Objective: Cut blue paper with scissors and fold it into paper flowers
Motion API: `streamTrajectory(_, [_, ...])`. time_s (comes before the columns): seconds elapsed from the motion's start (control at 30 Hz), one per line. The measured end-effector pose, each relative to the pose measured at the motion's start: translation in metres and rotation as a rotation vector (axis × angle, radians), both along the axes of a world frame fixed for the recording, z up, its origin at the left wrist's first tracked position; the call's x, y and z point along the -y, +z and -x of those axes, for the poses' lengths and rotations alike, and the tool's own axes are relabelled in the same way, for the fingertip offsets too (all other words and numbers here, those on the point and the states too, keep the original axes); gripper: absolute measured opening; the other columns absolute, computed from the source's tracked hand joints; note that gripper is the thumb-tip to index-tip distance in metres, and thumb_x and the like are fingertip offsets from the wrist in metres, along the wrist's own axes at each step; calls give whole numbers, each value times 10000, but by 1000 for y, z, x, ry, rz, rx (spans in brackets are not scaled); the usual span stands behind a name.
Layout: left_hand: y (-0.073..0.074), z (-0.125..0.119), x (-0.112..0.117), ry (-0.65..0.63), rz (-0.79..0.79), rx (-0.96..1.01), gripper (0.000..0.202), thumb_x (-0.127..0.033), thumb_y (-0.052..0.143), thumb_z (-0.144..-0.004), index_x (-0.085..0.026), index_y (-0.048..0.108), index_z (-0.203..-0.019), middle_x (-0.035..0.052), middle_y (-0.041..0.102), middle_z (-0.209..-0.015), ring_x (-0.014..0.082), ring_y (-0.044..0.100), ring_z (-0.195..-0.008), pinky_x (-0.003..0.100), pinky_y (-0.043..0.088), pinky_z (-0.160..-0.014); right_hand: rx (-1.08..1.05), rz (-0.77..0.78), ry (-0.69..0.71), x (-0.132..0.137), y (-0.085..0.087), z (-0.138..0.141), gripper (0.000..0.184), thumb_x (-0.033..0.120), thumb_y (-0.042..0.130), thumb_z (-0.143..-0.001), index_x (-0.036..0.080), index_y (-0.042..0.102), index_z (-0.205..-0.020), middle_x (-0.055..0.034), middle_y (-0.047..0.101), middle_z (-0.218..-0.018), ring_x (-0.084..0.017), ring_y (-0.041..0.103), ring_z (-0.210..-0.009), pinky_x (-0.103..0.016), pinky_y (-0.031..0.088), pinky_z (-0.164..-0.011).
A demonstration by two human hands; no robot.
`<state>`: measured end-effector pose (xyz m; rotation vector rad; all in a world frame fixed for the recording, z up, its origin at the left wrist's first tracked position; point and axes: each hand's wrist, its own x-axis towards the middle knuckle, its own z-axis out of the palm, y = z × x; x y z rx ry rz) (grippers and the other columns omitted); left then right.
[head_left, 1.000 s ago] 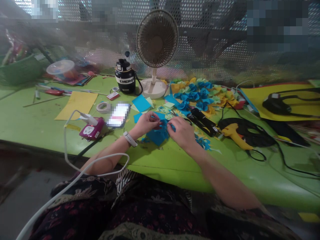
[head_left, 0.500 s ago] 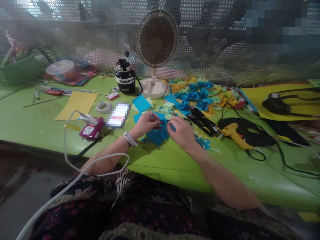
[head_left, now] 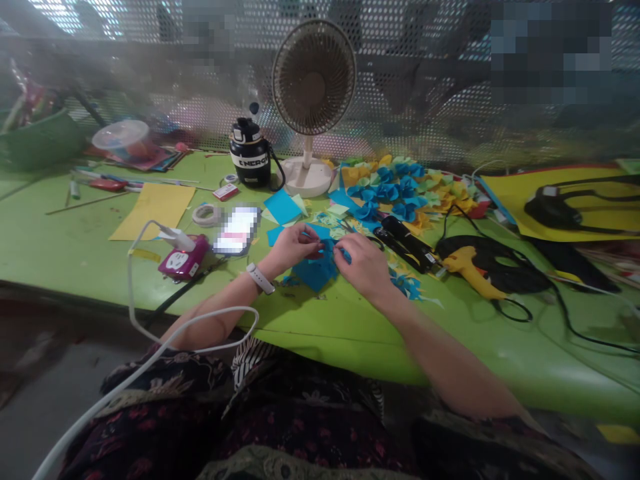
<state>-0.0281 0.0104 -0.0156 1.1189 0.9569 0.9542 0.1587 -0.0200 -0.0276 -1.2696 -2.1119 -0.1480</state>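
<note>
My left hand [head_left: 296, 245], with a white watch [head_left: 261, 279] on its wrist, has its thumb and fingers pinched on one side of a small piece of blue paper [head_left: 327, 253]. The fingers of my right hand [head_left: 365, 265] are closed on the other side of it. Much of the piece's shape is hidden by the fingertips. Beneath lies a flat blue paper sheet [head_left: 314, 275]. Behind my right hand are scissors [head_left: 347, 226], partly covered, and a black stapler [head_left: 407, 243]. Cut blue scraps [head_left: 407, 287] lie beside my right wrist.
Blue and yellow paper flowers [head_left: 393, 187] are heaped behind my right hand. A yellow glue gun [head_left: 473, 272] lies to the right. Leftward are a phone [head_left: 237, 231], a tape roll [head_left: 207, 215] and a purple socket block [head_left: 184, 260]. A white cable [head_left: 150, 363] crosses my left forearm; a fan [head_left: 307, 177] stands behind.
</note>
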Motion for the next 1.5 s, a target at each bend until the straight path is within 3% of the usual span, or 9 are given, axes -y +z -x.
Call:
streamTrajectory(0.57, [-3,0,2,43,-154,-97,223,-150,800,-731,-125,590,-801,11,687,-687,123,702,-612,232,591,-603,-9,13,-6,-1,-1,-1,195,246,487,-931,203,663,-858,-112,702,-951,-261,645,-944,-393,509,-837])
streamTrajectory(1.1, [-3,0,3,74,-216,-175,203,-143,791,-727,-126,602,-799,25,681,-710,138,705,-622,239,595,-600,9,22,-17,-1,1,-1,199,238,499,-931,183,679,-866,-115,701,-954,-252,633,-940,-376,492,-827])
streamTrajectory(1.5, [-7,0,1,83,-241,-175,192,-160,785,-707,-138,613,-788,27,689,-711,143,704,-626,245,590,-595,25,-54,-1,-3,-4,-2,225,262,481,-957,186,665,-852,-102,698,-926,-236,634,-917,-359,502,-809])
